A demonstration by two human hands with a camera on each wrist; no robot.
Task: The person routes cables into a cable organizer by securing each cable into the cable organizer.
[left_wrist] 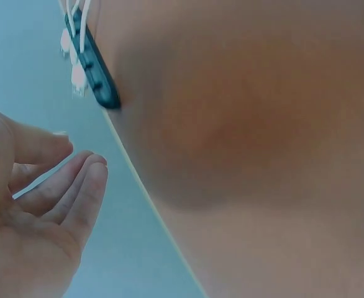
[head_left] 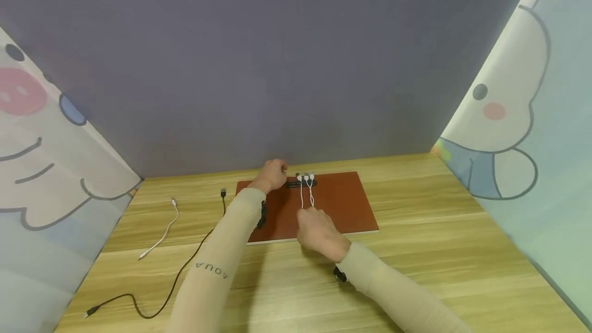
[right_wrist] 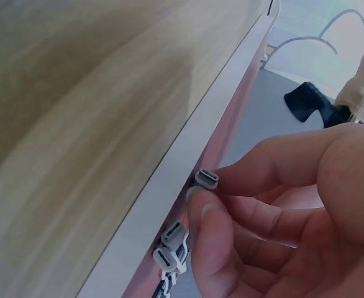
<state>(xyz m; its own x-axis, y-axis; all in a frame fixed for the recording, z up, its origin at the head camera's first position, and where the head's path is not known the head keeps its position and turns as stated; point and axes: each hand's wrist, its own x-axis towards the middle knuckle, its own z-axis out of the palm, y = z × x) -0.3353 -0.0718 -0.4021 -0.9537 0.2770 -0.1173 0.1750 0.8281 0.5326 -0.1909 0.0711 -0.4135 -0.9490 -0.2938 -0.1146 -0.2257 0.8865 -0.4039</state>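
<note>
In the head view, a black cable holder strip [head_left: 294,185] lies along the far edge of a reddish-brown board [head_left: 344,204]. Several white cables [head_left: 312,197] sit in its slots, their USB plugs [left_wrist: 78,79] sticking out past the far edge. Beside the strip's left end is my left hand [head_left: 273,174], fingers loosely bent, thumb apart from them, holding nothing. Nearer the board's front edge, my right hand [head_left: 319,230] pinches one white cable's small USB-C plug [right_wrist: 207,179] between thumb and fingers. Two more USB-C plugs [right_wrist: 172,233] hang just below it in the right wrist view.
Left of the board, a short white cable [head_left: 166,233] and a long black USB cable [head_left: 185,266] lie on the wooden table [head_left: 416,251]. A grey panel [head_left: 277,66] rises behind the table. Printed cartoon panels [head_left: 509,91] stand at both sides.
</note>
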